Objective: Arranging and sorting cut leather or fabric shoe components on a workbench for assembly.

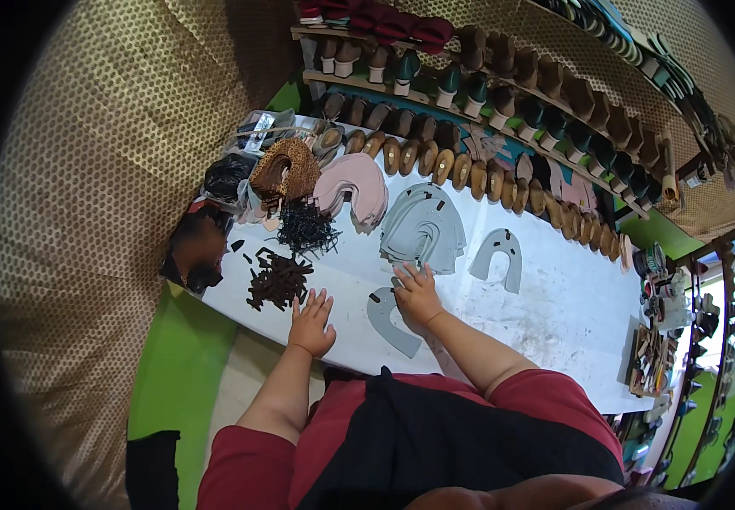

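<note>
My left hand rests at the table's near edge with its fingers stretched and apart, holding nothing. Just beyond its fingertips is a heap of short dark brown strips. My right hand lies with fingers spread over the upper end of a curved grey shoe-upper piece, partly covering it. A small dark strip sits on that piece, left of the hand. Past my right fingers is a stack of grey U-shaped upper pieces. To its right lies a single grey U-shaped piece bearing several small dark bits.
Pink U-shaped pieces, a leopard-print bundle and a tangle of black strips lie at the back left. Wooden shoe lasts line the table's far edge. Beyond are shelves of shoes. A tool box stands at right.
</note>
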`<state>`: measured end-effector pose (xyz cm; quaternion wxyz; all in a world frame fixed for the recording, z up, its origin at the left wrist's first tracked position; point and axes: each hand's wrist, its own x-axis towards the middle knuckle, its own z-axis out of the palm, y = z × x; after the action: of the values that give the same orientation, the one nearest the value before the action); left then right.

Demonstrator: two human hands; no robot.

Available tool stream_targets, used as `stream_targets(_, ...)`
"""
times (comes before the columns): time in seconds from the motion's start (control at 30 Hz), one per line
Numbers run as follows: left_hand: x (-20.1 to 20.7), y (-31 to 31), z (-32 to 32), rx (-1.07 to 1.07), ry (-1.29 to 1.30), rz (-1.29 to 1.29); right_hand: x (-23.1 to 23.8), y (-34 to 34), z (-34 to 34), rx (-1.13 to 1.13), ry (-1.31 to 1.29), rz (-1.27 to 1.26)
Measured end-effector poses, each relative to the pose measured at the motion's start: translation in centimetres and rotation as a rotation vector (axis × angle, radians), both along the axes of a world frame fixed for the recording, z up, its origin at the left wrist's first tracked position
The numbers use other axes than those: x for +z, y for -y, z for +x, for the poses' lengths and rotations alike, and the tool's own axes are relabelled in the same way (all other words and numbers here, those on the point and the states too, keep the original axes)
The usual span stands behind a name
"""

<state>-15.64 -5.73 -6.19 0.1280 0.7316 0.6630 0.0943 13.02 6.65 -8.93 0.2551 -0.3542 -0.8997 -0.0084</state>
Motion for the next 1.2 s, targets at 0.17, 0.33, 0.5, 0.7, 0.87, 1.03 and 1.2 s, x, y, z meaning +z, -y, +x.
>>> stream_targets(0.17, 0.0, 0.2, -0.1, 0.009, 0.006, 0.0, 1.7, 0.7, -0.8, 0.0, 0.022, -0.081)
stream_targets(0.33, 0.0, 0.3, -0.1, 0.006, 0.015, 0.004, 2.0, 1.2, 0.1, 0.105, 0.008, -0.133)
stream_targets(0.5, -0.1, 0.1, -0.1, -0.002, 0.019, 0.019, 1.4, 1.1, 0.6, 0.114, 0.014, -0.109)
stream_targets(0.7, -0.3, 0.1, -0.2, -0.002, 0.009, 0.018, 1.2, 1.1, 0.5, 0.13, 0.002, -0.136)
stream_targets(0.87, -0.3, 0.1, -0.3, -0.008, 0.016, 0.016, 1.4, 1.1, 0.6, 0.138, 0.049, -0.144)
stream_targets(1.03, -0.3, 0.1, -0.2, -0.013, 0.014, -0.004, 2.3, 2.4, 1.7, 0.111, 0.055, -0.195)
stream_targets(1.2, -0.2, 0.3, -0.3, -0.013, 0.003, -0.003, 3.2, 4.6, 3.3, 0.07, 0.082, -0.247)
